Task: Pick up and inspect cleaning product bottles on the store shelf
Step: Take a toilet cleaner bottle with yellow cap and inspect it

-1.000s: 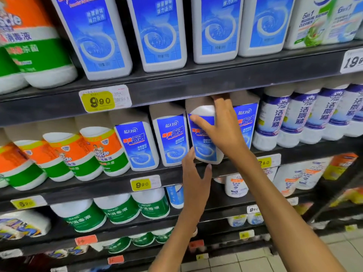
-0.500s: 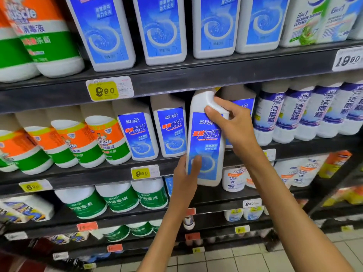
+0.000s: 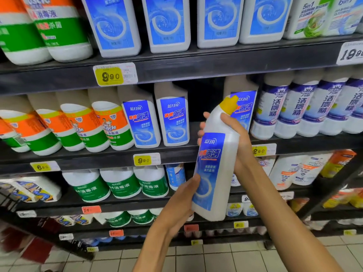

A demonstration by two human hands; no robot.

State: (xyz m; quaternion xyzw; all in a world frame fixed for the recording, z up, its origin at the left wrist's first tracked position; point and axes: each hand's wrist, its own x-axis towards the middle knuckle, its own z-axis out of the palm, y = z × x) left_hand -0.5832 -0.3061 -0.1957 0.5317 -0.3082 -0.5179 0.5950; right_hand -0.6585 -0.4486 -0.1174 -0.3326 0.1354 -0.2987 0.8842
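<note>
A person's right hand (image 3: 238, 142) wraps around the upper body and shoulder of a white toilet cleaner bottle (image 3: 218, 161), thumb on the near side and fingertips showing past the far left side of the neck. The left hand (image 3: 182, 203) grips the lower part of the same bottle from the left, thumb lying across the bottom of its blue label. So the bottle sits between the two hands, the right one high and the left one low, tilted with its yellow cap (image 3: 228, 105) leaning up and to the right and its blue front label facing the camera. It is held clear of the shelving, in front of the middle shelf (image 3: 98, 158) and apart from its front edge. Behind it, on that shelf, a dark gap shows between two matching blue-label bottles (image 3: 172, 120), apparently the spot this one came from. As a judgement, the pick-up of this bottle is done and the inspection is under way, with only the front label on view; its back and sides, its return to the gap, and any other bottles are left to do. Further left along the middle shelf stand orange and green disinfectant bottles (image 3: 112, 126); toward the right end stand white bottles with purple labels (image 3: 275, 112). Yellow price tags (image 3: 144, 160) line the shelf's front edge.
</note>
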